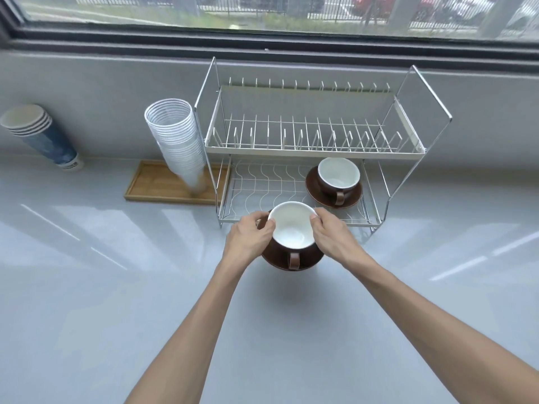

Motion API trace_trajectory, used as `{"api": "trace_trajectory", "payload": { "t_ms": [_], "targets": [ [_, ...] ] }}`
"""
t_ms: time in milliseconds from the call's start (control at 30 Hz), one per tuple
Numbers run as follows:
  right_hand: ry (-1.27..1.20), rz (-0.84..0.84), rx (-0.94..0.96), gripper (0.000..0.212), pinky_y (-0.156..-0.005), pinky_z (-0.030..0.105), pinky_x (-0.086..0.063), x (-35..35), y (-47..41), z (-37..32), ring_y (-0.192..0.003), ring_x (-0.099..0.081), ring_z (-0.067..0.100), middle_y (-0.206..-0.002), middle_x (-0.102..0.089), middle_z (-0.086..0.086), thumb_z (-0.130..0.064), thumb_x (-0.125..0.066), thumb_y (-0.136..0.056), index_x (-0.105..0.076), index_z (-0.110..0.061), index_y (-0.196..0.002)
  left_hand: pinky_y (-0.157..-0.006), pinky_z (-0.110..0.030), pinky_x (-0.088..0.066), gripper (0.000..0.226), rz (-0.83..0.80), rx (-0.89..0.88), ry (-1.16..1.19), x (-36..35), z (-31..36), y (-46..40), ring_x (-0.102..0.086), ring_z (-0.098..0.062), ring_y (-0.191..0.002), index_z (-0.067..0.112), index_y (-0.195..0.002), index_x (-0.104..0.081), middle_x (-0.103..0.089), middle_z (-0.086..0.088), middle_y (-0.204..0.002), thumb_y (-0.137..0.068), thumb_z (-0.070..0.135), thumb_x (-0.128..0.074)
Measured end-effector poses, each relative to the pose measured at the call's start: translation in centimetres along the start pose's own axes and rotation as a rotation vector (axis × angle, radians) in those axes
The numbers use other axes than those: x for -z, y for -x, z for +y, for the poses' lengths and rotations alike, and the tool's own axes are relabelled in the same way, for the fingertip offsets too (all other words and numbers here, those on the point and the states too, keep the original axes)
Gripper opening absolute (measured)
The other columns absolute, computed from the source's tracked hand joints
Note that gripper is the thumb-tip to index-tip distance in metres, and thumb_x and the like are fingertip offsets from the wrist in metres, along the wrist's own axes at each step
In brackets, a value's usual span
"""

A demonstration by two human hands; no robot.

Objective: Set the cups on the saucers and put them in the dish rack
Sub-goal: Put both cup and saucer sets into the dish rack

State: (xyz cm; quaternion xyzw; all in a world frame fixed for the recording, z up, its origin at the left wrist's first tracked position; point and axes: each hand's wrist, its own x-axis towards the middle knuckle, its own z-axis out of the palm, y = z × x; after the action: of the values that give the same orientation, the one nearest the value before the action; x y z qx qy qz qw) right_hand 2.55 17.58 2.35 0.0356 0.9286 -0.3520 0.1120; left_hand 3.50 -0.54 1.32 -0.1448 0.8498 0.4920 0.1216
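my fingers [264, 228] on both sides pinch the saucer [291, 259] rim, left hand [250, 234] and right hand [329, 233] flanking the cup [291, 225] seated on it, handle toward me. the dish rack [306, 147] lower shelf lies straight ahead, open to the left of the cup and saucer already shelved [335, 182].

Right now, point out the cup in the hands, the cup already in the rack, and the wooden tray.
held cup [291, 225], head view, white inside.
racked cup [338, 172], head view, white inside.
wooden tray [151, 185], head view, bare floor left of the stacked cups.
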Motion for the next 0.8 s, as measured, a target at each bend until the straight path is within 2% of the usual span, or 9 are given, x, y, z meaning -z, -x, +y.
{"api": "trace_trajectory", "payload": {
  "t_ms": [133, 267, 367, 433, 500, 600, 733, 800],
  "targets": [
    [-0.006, -0.001, 0.006, 0.036, -0.094, 0.045, -0.044, 0.4, -2.8, -1.6, -0.107, -0.055, 0.033, -0.111, -0.064, 0.011, -0.03, -0.028, -0.104, -0.057, -0.013, -0.115, -0.084, -0.046, -0.062, 0.043, 0.0, 0.023, 0.012, 1.1, 1.0, -2.6, -0.072, -0.025, -0.094, 0.035, -0.116, -0.069, -0.074, -0.002, -0.104, -0.08, 0.048, -0.049],
    [0.009, 0.008, 0.012, 0.035, -0.09, 0.046, -0.046, 0.4, -6.0, -2.6, -0.103, -0.056, 0.035, -0.107, -0.065, 0.012, -0.032, -0.028, -0.103, -0.057, -0.013, -0.109, -0.082, -0.046, -0.063, 0.048, 0.021, 0.033, 0.045, 1.7, 1.9, -5.3, -0.072, -0.024, -0.094, 0.035, -0.117, -0.068, -0.074, -0.001, -0.105, -0.076, 0.049, -0.047],
    [0.008, -0.011, 0.006, 0.036, -0.091, 0.047, -0.045, 0.3, -8.1, -3.4, -0.103, -0.056, 0.035, -0.109, -0.064, 0.012, -0.032, -0.027, -0.103, -0.057, -0.013, -0.111, -0.081, -0.046, -0.063, 0.042, 0.057, 0.05, 0.064, 2.1, 2.5, -7.2, -0.07, -0.025, -0.097, 0.03, -0.122, -0.068, -0.072, 0.0, -0.11, -0.084, 0.041, -0.051],
    [-0.007, -0.015, 0.005, 0.037, -0.094, 0.048, -0.044, 0.1, -9.7, -3.9, -0.105, -0.056, 0.036, -0.112, -0.065, 0.013, -0.032, -0.028, -0.103, -0.057, -0.013, -0.115, -0.089, -0.045, -0.06, 0.036, 0.089, 0.05, 0.053, 2.2, 2.5, -8.5, -0.065, -0.024, -0.103, 0.027, -0.123, -0.068, -0.068, 0.002, -0.107, -0.091, 0.035, -0.053],
    [-0.011, -0.013, 0.007, 0.037, -0.093, 0.047, -0.044, -0.3, -11.0, -4.3, -0.103, -0.056, 0.036, -0.109, -0.064, 0.014, -0.031, -0.028, -0.103, -0.058, -0.011, -0.109, -0.095, -0.045, -0.055, 0.035, 0.11, 0.05, 0.012, 2.3, 2.5, -9.8, -0.062, -0.023, -0.105, 0.026, -0.124, -0.068, -0.065, 0.004, -0.105, -0.094, 0.034, -0.052],
    [-0.015, -0.015, -0.021, 0.034, -0.085, 0.046, -0.045, -0.9, -12.8, -4.7, -0.085, -0.054, 0.033, -0.094, -0.06, 0.015, -0.031, -0.028, -0.103, -0.049, -0.011, -0.085, -0.091, -0.048, -0.058, 0.041, 0.112, 0.065, 0.02, 2.7, 2.5, -11.2, -0.067, -0.028, -0.107, 0.028, -0.122, -0.068, -0.071, 0.0, -0.115, -0.087, 0.042, -0.051],
    [-0.064, -0.034, -0.017, 0.018, -0.077, 0.047, -0.045, -1.6, -15.1, -4.8, -0.079, -0.047, 0.027, -0.09, -0.051, 0.007, -0.031, -0.028, -0.097, -0.043, -0.021, -0.092, -0.09, -0.047, -0.06, 0.054, 0.124, 0.109, 0.037, 3.1, 2.4, -13.3, -0.068, -0.029, -0.108, 0.022, -0.124, -0.068, -0.072, -0.004, -0.12, -0.081, 0.05, -0.051],
    [-0.038, -0.03, -0.007, 0.018, -0.075, 0.041, -0.04, -1.7, -15.6, -4.9, -0.083, -0.047, 0.025, -0.093, -0.049, 0.004, -0.03, -0.028, -0.101, -0.041, -0.022, -0.092, -0.087, -0.047, -0.061, 0.066, 0.128, 0.153, 0.044, 3.1, 2.1, -14.3, -0.069, -0.031, -0.104, 0.015, -0.113, -0.072, -0.074, -0.009, -0.113, -0.068, 0.057, -0.047]
  ]
}}
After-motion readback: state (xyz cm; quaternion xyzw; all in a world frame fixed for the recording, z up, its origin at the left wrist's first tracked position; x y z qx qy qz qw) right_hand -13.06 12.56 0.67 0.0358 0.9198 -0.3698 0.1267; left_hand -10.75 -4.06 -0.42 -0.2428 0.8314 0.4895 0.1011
